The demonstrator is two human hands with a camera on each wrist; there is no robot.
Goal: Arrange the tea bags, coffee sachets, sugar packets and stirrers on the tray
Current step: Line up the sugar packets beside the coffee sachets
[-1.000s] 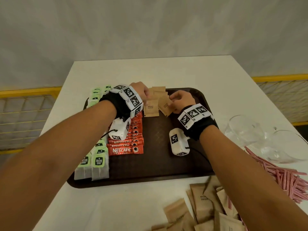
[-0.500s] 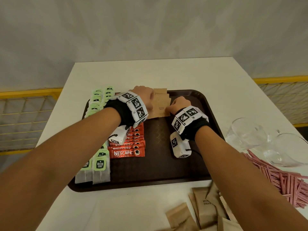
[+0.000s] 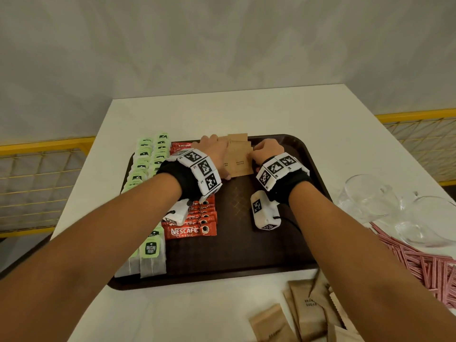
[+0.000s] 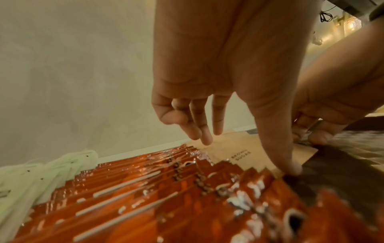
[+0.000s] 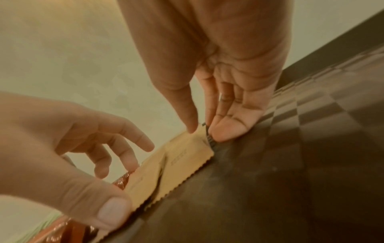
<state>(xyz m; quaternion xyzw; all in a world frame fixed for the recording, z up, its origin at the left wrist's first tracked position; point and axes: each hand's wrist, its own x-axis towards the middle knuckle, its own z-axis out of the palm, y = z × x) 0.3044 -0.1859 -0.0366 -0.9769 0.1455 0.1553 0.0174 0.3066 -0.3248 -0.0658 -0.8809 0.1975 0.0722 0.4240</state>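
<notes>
A small stack of brown sugar packets (image 3: 238, 156) lies at the far middle of the dark brown tray (image 3: 246, 255). My left hand (image 3: 214, 156) touches the stack's left side; in the left wrist view its thumb (image 4: 288, 167) presses the near corner of the sugar packets (image 4: 234, 148), with the fingers straight. My right hand (image 3: 265, 149) pushes the right edge of the sugar packets (image 5: 182, 157) with straight fingers (image 5: 224, 131). Green tea bags (image 3: 148, 164) fill the tray's left side. Beside them lie red Nescafé sachets (image 3: 192, 230).
Loose sugar packets (image 3: 308, 309) lie on the white table in front of the tray. Pink stirrers (image 3: 424, 262) are piled at the right, behind them two glass cups (image 3: 370, 198). A yellow wire fence runs along both sides of the table.
My right hand has laid its tilted sugar packet onto the stack. Both hands have closed in on the stack's sides, and the packets now lie squared together.
</notes>
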